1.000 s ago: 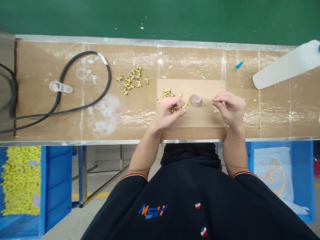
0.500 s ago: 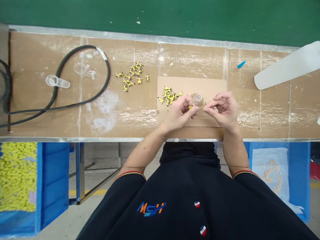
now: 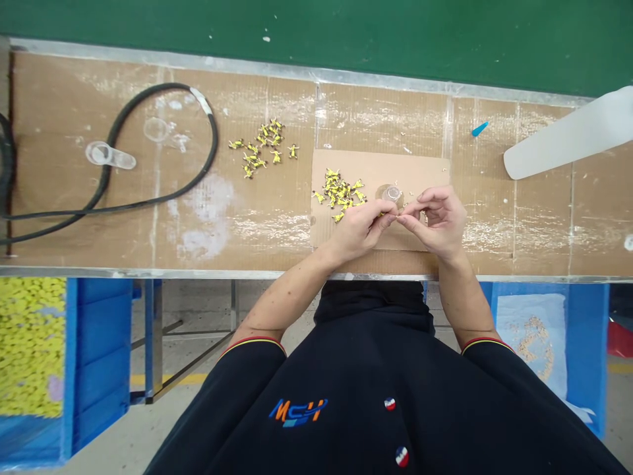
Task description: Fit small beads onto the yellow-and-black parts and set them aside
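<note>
My left hand (image 3: pixel 363 227) is closed in a pinch on a small yellow figure that its fingers now almost fully cover. The fingertips of my right hand (image 3: pixel 438 224) meet those of the left, thumb and forefinger pressed together; whatever tiny piece they grip is too small to make out. Both hands are over a flat cardboard sheet (image 3: pixel 324 231). On its left part lies a pile of small yellow figures (image 3: pixel 339 188) with dark ends. Just beyond my fingertips stands a small clear cup (image 3: pixel 392 193). Tiny pale pieces lie beside it, partly hidden by my right hand.
A second group of yellow figures (image 3: pixel 262 148) lies farther left, then a black cable (image 3: pixel 215 142) and a clear plastic tube (image 3: pixel 119 158). To the right are a blue tip (image 3: pixel 479 128) and a white cylinder (image 3: pixel 568 135). Blue crates (image 3: pixel 99 356) flank me below the table.
My hands have come together; the right moved slightly left until the fingertips touch. The yellow figure in my left hand has become covered. One more figure shows at the pile's near edge.
</note>
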